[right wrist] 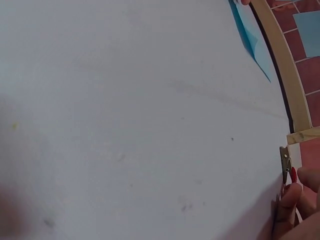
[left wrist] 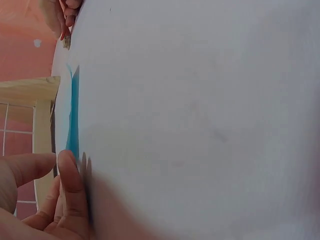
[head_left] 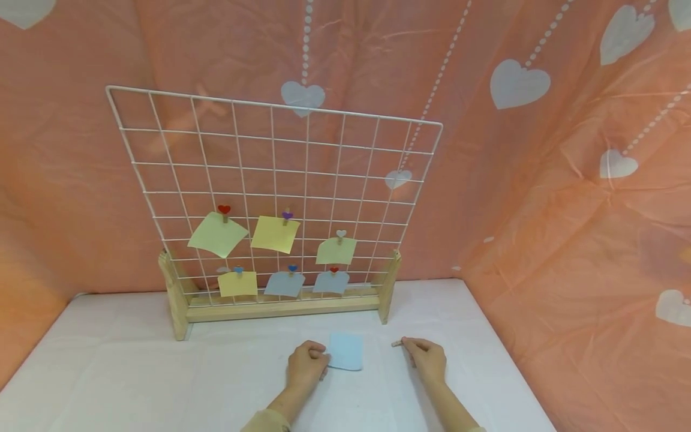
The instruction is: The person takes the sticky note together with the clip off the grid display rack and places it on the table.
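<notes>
A blue sticky note (head_left: 346,351) is held at its left edge by my left hand (head_left: 306,367), just over the white table. From the side, in the left wrist view, the note (left wrist: 73,115) shows as a thin band beyond the fingertips. To the right of the note, my right hand (head_left: 426,359) pinches a small wooden clothespin (head_left: 397,344). The right wrist view shows the clothespin (right wrist: 285,162) has a red decoration at the fingertip end, with its other end pointing away from the fingers.
Behind the hands stands a white wire grid (head_left: 291,174) on a wooden stand (head_left: 281,309). Heart clothespins fix green, yellow and blue notes to its lower part, including a yellow note (head_left: 275,234). An orange curtain (head_left: 540,198) hangs behind and beside the table (head_left: 135,372).
</notes>
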The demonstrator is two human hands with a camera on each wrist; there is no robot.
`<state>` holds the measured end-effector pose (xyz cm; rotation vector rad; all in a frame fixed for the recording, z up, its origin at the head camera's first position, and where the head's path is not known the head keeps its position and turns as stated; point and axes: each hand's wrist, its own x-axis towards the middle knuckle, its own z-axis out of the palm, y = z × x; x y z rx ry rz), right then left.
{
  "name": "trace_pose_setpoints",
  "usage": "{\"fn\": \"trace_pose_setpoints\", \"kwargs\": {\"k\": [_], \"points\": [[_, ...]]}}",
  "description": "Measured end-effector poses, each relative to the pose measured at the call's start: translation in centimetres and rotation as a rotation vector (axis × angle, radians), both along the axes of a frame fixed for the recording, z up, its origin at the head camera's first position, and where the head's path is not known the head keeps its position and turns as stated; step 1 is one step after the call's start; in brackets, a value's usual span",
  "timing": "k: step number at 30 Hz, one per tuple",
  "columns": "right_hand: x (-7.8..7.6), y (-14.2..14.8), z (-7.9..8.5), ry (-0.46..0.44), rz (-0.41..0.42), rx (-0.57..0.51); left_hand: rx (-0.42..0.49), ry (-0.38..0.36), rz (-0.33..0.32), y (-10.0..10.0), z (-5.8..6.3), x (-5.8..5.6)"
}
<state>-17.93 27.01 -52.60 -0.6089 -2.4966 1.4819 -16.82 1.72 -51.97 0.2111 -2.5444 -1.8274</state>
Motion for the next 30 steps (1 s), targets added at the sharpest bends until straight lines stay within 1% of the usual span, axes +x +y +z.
{"fn": "trace_pose_setpoints", "kwargs": {"k": [4, 6, 8, 11, 13, 18, 22, 26, 30], "points": [[-0.1, 0.1, 0.4, 0.001, -0.010, -0.021, 0.020, 0.028, 0.011, -0.4, 0.1, -0.1], [-0.2, 0.2, 0.6, 0.013, -0.021, -0.030, 0.019, 0.060, 0.018, -0.6, 0.3, -0.2], [-0.3, 0.1, 0.9, 0.035, -0.027, -0.045, 0.025, 0.069, 0.029, -0.9, 0.7, -0.4], [-0.7, -0.1, 1.4, 0.068, -0.031, -0.070, 0.027, 0.053, 0.041, -1.1, 1.3, -0.8], [-1.0, -0.5, 1.8, 0.093, -0.033, -0.092, 0.034, 0.016, 0.048, -1.2, 1.7, -1.1], [-1.6, -1.9, 3.0, 0.156, -0.033, -0.117, 0.035, -0.028, 0.057, -1.3, 2.5, -1.5], [-2.1, -2.9, 4.2, 0.188, -0.005, -0.129, 0.044, -0.018, 0.076, -1.5, 2.8, -2.1], [-2.6, -3.7, 5.2, 0.267, 0.028, -0.115, 0.054, 0.006, 0.093, -1.8, 3.2, -2.8], [-3.3, -4.1, 6.0, 0.371, 0.043, -0.101, 0.068, 0.035, 0.096, -2.1, 4.0, -3.1]]}}
